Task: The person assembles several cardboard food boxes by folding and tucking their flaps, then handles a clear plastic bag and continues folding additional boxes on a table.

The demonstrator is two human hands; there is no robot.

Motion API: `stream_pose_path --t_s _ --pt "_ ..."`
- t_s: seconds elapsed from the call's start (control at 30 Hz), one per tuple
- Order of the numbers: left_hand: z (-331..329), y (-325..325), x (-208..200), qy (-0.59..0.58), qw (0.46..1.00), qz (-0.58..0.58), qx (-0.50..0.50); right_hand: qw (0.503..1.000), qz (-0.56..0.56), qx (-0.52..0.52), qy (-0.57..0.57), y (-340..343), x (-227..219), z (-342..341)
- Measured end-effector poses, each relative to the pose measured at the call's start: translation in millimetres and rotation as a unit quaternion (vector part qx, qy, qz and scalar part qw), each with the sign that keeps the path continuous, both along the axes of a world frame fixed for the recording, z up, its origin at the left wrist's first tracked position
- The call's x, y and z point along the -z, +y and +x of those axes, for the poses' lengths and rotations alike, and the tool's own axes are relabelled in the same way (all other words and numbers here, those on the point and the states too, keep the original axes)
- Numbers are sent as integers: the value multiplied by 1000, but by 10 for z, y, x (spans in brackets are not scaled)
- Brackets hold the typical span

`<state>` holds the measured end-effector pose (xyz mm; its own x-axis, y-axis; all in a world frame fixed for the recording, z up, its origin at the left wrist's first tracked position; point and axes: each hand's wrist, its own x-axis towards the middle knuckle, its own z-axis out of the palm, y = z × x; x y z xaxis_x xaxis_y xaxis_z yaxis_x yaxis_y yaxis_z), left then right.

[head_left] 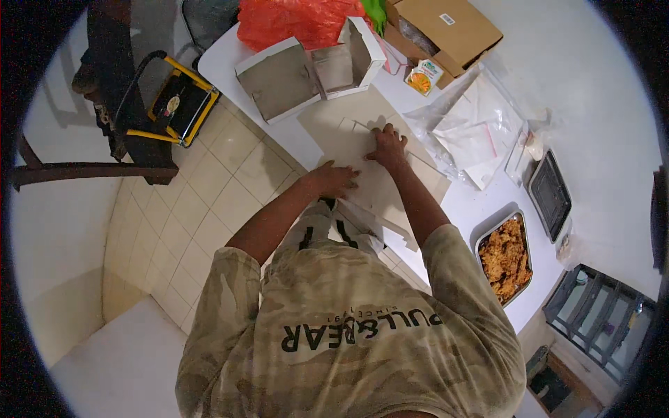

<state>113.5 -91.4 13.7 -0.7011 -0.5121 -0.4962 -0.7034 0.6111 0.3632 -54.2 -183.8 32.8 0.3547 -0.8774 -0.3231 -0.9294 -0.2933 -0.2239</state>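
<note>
A flat, unfolded cardboard box blank [334, 118] with cut flaps lies on the white table in front of me, its near part hanging over the edge towards my body. My left hand [338, 180] rests on the blank's near left part, fingers spread, with nothing grasped. Farther along the sheet, my right hand [388, 145] presses down with bent, parted fingertips near a cut flap. Just beyond the blank stand folded-up boxes [282, 80], white outside and grey inside, with their open sides facing up.
A red plastic bag [296, 24] and an open brown carton [453, 31] sit at the back. To the right are clear plastic bags with white sheets [470, 125], a black tray [550, 195] and a metal tray of fried food [505, 261]. A yellow-framed step stool [182, 101] stands left.
</note>
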Motion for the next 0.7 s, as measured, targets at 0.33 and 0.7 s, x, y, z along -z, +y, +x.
stream_pose_path --t_s 0.33,0.7 --pt "-35 266 451 95 973 -191 -89 976 -168 -118 -73 859 332 -49" --pt "-110 737 69 48 963 -182 -191 965 -88 -163 -186 559 348 21"
